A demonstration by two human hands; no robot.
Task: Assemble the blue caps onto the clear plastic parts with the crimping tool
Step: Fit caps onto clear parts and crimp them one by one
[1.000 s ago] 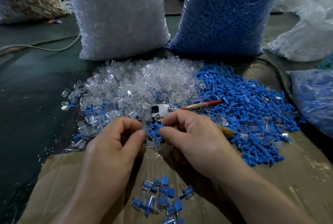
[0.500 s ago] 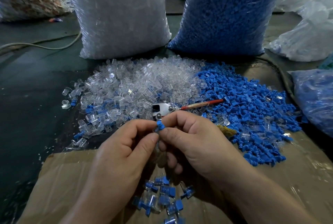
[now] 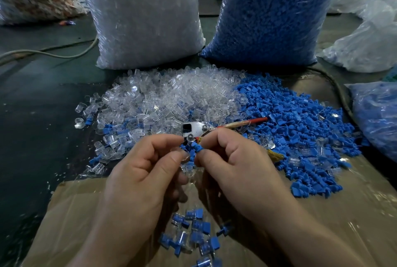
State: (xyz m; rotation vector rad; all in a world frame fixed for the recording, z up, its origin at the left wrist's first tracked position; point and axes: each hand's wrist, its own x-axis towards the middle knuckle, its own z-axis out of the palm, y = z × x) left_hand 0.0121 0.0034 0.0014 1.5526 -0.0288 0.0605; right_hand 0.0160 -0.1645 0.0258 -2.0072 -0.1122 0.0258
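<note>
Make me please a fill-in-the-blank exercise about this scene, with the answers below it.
1. The right hand pinches a ___ cap.
2. The finished pieces lie on the ___.
3. The clear bag stands to the ___ of the blue bag.
Answers: blue; cardboard; left.

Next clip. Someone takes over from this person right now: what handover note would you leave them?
Right hand: its grip pinches a blue cap at the fingertips.
Left hand: pinches what seems a clear part against it, mostly hidden.
Crimping tool lies unheld between the clear parts pile and the blue caps pile.
Done: a small batch of capped pieces on the cardboard.
Left: crimp this pair; both piles are large.
</note>
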